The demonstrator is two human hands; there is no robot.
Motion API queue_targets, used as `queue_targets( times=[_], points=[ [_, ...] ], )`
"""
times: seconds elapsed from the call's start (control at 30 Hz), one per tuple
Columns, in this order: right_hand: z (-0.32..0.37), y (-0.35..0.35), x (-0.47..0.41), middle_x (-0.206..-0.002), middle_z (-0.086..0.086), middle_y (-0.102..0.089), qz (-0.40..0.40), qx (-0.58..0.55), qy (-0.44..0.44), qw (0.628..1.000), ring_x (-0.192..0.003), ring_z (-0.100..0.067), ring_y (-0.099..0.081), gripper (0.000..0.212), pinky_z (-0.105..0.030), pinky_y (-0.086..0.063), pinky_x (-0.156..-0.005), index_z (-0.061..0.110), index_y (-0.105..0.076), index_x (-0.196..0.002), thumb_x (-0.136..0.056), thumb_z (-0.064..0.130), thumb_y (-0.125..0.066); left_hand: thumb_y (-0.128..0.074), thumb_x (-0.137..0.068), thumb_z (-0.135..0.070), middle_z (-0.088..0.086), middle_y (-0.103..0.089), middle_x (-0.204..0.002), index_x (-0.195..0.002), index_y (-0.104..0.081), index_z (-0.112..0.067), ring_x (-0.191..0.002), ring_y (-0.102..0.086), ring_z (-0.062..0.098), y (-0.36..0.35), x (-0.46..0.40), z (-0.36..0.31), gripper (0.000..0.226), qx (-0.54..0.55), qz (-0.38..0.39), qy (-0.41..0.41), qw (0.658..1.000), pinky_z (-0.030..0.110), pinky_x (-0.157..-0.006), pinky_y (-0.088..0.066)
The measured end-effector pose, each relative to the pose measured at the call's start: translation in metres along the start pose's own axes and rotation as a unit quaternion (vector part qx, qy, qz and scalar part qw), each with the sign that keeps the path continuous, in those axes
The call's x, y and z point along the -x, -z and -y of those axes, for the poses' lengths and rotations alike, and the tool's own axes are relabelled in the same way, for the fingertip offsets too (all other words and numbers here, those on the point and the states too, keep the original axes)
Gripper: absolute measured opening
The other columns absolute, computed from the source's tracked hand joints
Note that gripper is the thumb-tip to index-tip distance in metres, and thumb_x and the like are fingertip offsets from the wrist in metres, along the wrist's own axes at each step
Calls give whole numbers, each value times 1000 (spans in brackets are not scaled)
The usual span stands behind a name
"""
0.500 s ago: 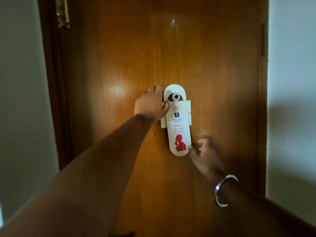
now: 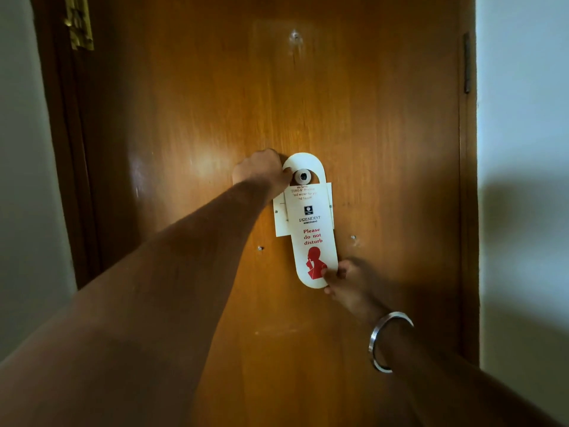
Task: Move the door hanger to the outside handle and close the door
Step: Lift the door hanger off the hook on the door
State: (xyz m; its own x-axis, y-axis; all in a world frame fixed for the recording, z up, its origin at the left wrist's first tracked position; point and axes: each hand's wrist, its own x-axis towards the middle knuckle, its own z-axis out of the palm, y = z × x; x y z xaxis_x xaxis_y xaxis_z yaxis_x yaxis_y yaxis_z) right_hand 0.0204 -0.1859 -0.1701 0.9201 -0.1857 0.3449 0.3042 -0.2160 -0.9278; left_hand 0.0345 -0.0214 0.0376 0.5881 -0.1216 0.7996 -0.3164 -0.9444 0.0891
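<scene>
A white door hanger [image 2: 311,235] with red "Please do not disturb" lettering hangs on a small round metal knob [image 2: 302,176] in the middle of a brown wooden door [image 2: 385,149]. A second white card sits behind its upper part. My left hand [image 2: 261,172] grips the top left edge of the hanger's loop beside the knob. My right hand [image 2: 348,280], with a silver bangle on the wrist, pinches the hanger's bottom right edge between thumb and fingers.
A white wall [image 2: 523,149] stands right of the door, with a hinge [image 2: 467,63] on that edge. A dark door frame [image 2: 64,180] with a brass fitting [image 2: 78,23] runs down the left, beside a grey wall [image 2: 21,180].
My right hand has moved up and left onto the hanger's bottom edge and taken hold of it. My left hand has shifted up to the loop's edge.
</scene>
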Motion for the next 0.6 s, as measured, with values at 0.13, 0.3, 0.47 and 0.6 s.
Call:
queue_targets(
  times=[0.13, 0.3, 0.47, 0.6],
  points=[
    [5, 1, -3, -94, -6, -70, 6, -9, -3, 1000, -75, -19, -67, 24, -31, -57, -69, 10, -58, -118, -97, 23, -57, -56, -93, -39, -1, -69, -84, -105, -68, -21, -70, -66, 19, -1, 4, -2, 25, 18, 2, 47, 999, 30, -56, -52],
    [8, 3, -1, -105, -4, -69, 42, -35, -12, 998, -85, -21, -69, 23, -35, -60, -75, 16, -56, -123, -101, 20, -50, -62, -91, -42, 0, -69, -86, -104, -66, -17, -73, -66, 19, -9, 12, 4, 28, 79, 5, 87, 993, 30, -57, -52],
    [25, 2, -3, -116, -5, -67, 53, -49, 3, 997, -89, -19, -68, 27, -26, -54, -65, 16, -54, -127, -101, 22, -50, -66, -92, -35, 7, -69, -93, -92, -60, -18, -80, -68, 26, -7, 5, 10, 18, 269, 28, 86, 959, 36, -63, -60],
    [34, 1, -3, -112, -5, -68, 57, -48, 14, 997, -88, -20, -71, 29, -27, -58, -70, 15, -53, -128, -99, 23, -52, -60, -98, -27, 14, -66, -105, -89, -54, -16, -96, -67, 28, 2, 9, 13, 16, 419, 50, 93, 902, 40, -71, -62]
  ],
)
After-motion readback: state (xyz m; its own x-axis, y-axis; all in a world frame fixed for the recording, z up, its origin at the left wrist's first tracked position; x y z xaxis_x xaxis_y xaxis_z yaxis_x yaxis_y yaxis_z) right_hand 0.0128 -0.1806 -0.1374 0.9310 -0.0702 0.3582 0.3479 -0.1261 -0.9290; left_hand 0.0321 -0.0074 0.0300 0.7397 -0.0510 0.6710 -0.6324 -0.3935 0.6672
